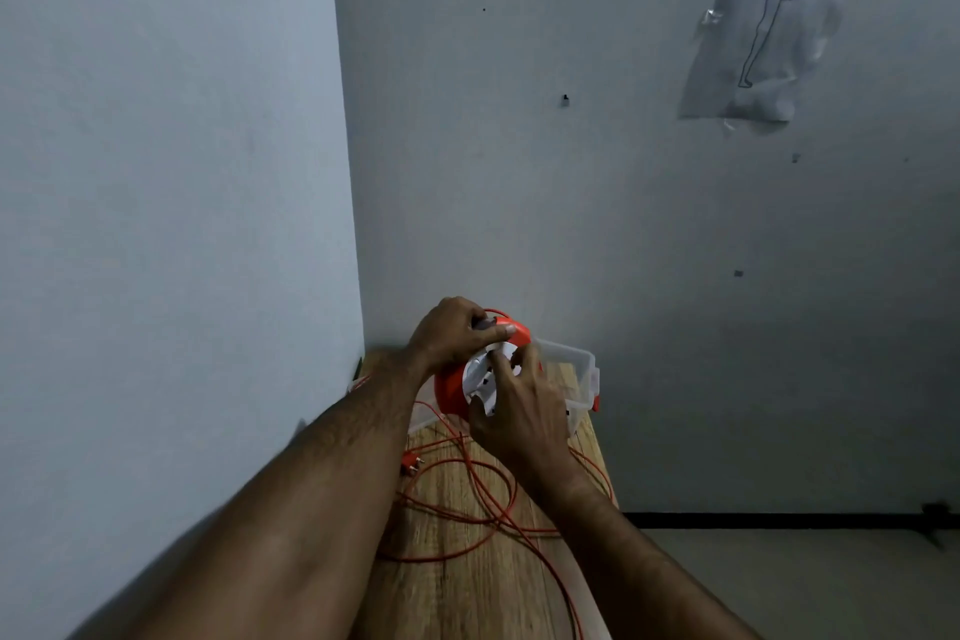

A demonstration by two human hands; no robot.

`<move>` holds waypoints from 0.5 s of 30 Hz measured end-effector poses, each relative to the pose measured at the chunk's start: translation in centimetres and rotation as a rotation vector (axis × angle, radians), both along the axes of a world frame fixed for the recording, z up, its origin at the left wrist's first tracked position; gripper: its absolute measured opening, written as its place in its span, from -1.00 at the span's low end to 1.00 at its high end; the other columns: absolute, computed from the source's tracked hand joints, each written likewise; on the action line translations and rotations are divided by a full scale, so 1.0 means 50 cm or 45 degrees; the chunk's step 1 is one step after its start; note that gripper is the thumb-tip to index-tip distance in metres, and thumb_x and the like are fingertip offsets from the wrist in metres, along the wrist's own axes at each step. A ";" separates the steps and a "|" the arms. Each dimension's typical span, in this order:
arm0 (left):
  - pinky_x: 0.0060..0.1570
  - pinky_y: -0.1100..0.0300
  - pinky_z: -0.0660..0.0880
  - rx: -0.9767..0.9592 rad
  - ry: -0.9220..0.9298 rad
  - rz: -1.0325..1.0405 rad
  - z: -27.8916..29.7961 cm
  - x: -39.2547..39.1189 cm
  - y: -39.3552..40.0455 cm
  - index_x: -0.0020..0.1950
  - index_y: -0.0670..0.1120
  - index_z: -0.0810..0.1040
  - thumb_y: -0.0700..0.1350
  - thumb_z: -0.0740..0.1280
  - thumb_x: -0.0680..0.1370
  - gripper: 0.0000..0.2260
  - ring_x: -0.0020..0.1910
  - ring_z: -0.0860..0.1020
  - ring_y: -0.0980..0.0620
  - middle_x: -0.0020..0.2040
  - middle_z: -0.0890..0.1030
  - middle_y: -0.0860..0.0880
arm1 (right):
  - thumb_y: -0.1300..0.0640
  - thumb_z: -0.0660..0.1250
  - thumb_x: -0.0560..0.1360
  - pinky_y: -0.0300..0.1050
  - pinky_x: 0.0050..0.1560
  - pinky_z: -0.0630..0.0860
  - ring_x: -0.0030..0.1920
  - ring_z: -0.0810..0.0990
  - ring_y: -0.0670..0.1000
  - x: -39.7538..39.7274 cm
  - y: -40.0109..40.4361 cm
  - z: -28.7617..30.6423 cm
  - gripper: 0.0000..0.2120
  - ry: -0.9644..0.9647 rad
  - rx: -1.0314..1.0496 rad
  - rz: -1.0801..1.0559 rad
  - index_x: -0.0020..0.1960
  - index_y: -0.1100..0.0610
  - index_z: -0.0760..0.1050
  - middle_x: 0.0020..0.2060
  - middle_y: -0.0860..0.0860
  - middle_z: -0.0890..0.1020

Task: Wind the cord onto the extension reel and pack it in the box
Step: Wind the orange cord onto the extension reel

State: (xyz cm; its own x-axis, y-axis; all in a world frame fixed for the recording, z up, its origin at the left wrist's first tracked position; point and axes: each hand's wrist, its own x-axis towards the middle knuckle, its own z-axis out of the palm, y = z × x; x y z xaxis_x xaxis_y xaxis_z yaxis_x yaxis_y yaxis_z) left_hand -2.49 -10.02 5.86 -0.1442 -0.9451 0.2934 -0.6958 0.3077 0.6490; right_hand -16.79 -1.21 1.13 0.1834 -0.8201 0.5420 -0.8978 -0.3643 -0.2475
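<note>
An orange extension reel (449, 390) with a white socket face is held up above the wooden table (467, 582). My left hand (454, 330) grips its top handle. My right hand (522, 411) grips the white front of the reel, fingers curled on it. Loose orange cord (470, 499) lies in loops on the table below, and its plug (410, 463) rests near my left forearm. A clear plastic box (579, 369) stands behind the reel, partly hidden by my hands.
The table is narrow and fits into a corner, with a wall on the left and one behind. Its right edge drops to the floor (805, 582). A strand of cord runs toward the table's near right edge.
</note>
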 end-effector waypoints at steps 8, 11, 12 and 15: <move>-0.27 0.25 0.40 -0.037 -0.064 0.009 0.006 -0.010 0.011 -0.32 0.01 0.54 0.28 0.40 0.47 -0.62 -0.38 0.52 0.11 -0.39 0.54 0.06 | -0.06 0.57 0.37 -0.24 -0.09 0.54 -0.07 0.64 0.04 0.006 -0.014 0.012 -0.48 -0.275 0.065 0.047 0.24 0.06 0.49 0.15 0.08 0.57; -0.29 0.23 0.45 -0.026 -0.093 0.011 0.008 -0.004 0.010 -0.30 -0.03 0.59 0.31 0.39 0.47 -0.58 -0.36 0.55 0.11 -0.38 0.57 0.06 | -0.06 0.55 0.41 -0.30 -0.11 0.56 -0.11 0.65 -0.09 0.017 -0.010 0.021 -0.60 -0.634 0.127 0.030 0.15 0.03 0.52 -0.04 -0.06 0.66; -0.30 0.20 0.49 -0.023 -0.093 0.015 0.008 -0.005 0.008 -0.29 -0.06 0.61 0.32 0.38 0.47 -0.56 -0.36 0.57 0.09 -0.38 0.59 0.04 | -0.06 0.55 0.40 -0.31 -0.16 0.56 -0.12 0.64 -0.11 0.022 -0.008 0.026 -0.64 -0.829 0.162 -0.016 0.10 0.02 0.52 -0.09 -0.09 0.64; -0.34 0.22 0.47 -0.047 -0.110 0.038 0.010 -0.014 0.008 -0.31 -0.05 0.59 0.32 0.37 0.47 -0.55 -0.38 0.57 0.09 -0.38 0.59 0.03 | -0.06 0.56 0.41 -0.24 -0.26 0.57 -0.12 0.69 -0.02 0.043 -0.007 0.034 -0.68 -1.347 0.394 -0.280 -0.02 0.07 0.52 -0.14 -0.03 0.66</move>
State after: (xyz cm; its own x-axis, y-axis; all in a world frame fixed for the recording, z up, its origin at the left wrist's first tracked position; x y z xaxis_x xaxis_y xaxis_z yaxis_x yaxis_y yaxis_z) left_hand -3.21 -9.63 6.33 -0.1421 -0.9382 0.3156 -0.7581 0.3082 0.5748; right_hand -14.65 -1.54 2.85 -0.4136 -0.9042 0.1064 -0.2199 -0.0142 -0.9754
